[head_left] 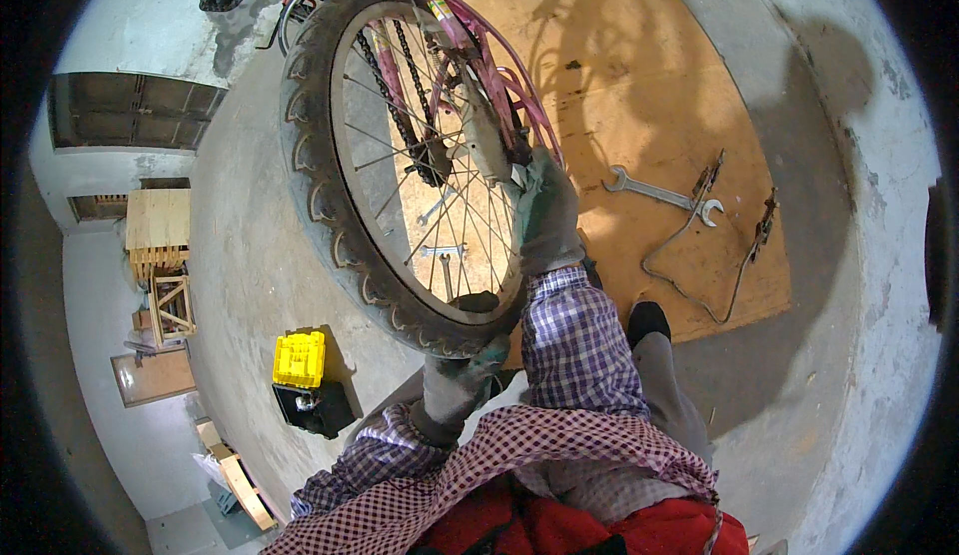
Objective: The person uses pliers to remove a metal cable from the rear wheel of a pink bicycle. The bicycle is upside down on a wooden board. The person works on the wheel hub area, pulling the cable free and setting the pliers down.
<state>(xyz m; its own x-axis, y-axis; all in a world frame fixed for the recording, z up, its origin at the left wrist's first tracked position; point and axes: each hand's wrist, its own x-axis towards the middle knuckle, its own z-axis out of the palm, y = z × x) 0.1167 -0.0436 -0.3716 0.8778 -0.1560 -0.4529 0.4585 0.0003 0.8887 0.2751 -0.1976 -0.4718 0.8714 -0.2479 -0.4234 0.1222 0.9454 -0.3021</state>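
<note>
A bicycle wheel point(440, 300) with a knobby black tire point(315, 185) stands tilted in front of me, beside a pink bicycle frame point(484, 65). A dark chain point(392, 85) runs behind the spokes. My left hand point(462, 380), in a grey and green glove, is closed on the tire's near lower edge. Higher up on the right, my gloved right hand point(549, 210) is closed at the wheel's side, by the lower end of the frame and a greyish metal part point(484, 140). What its fingers grip is hidden.
A wooden board point(639, 85) lies under the bicycle. On it are a large open-end wrench point(654, 191), a brake cable with metal parts point(649, 267), and smaller wrenches point(445, 252) seen through the spokes. A black toolbox with yellow lid point(300, 359) stands left; a wall point(884, 255) rises right.
</note>
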